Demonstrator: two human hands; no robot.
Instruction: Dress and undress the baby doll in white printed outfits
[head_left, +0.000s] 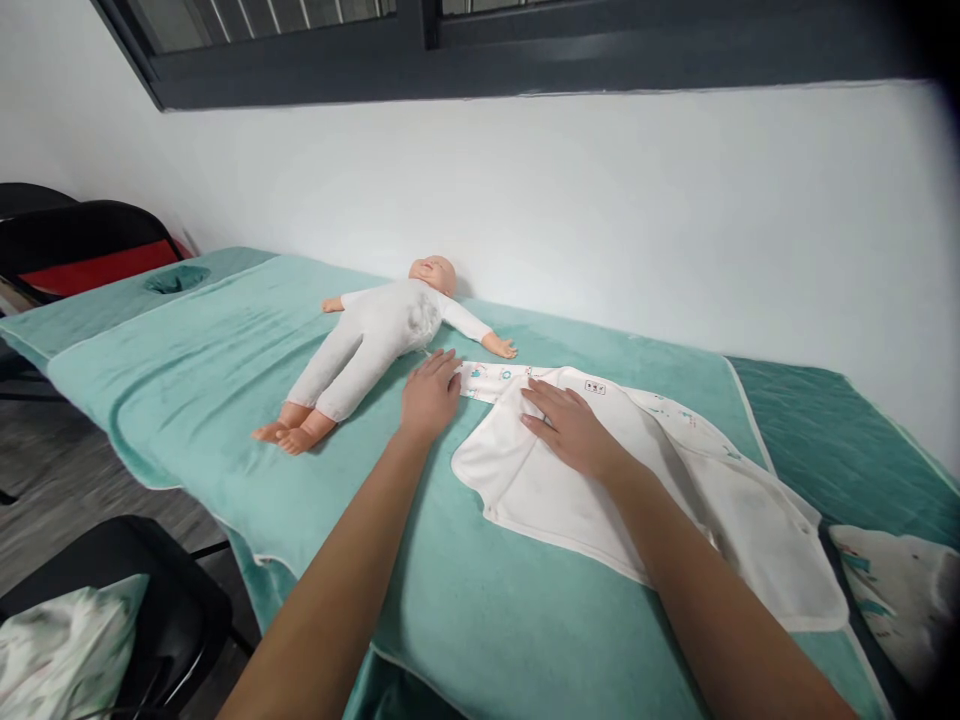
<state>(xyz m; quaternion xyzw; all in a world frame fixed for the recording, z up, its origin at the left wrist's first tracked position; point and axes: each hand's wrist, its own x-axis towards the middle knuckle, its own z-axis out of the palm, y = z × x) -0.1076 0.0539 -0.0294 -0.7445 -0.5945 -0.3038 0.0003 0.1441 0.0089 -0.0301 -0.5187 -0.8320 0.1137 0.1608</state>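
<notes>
A white baby top (pixel 555 490) lies spread out on the green towel-like cover (pixel 420 570), its printed sleeve (pixel 495 376) pointing left and a small label near its upper edge. My left hand (pixel 433 395) rests at the sleeve's end, fingers stretched out and close together. Flat on the top, near the base of that sleeve, is my right hand (pixel 574 425) with its fingers extended. Beyond my left hand a baby doll (pixel 375 335) in a white bodysuit lies on its back, arms spread, head by the wall and feet toward the left.
A folded patterned cloth (pixel 896 590) sits at the right edge. Black chairs (pixel 97 235) stand at the far left, and another chair (pixel 150 590) at lower left carries a patterned cloth (pixel 67 650). The white wall (pixel 600 200) and a dark window frame run behind the table.
</notes>
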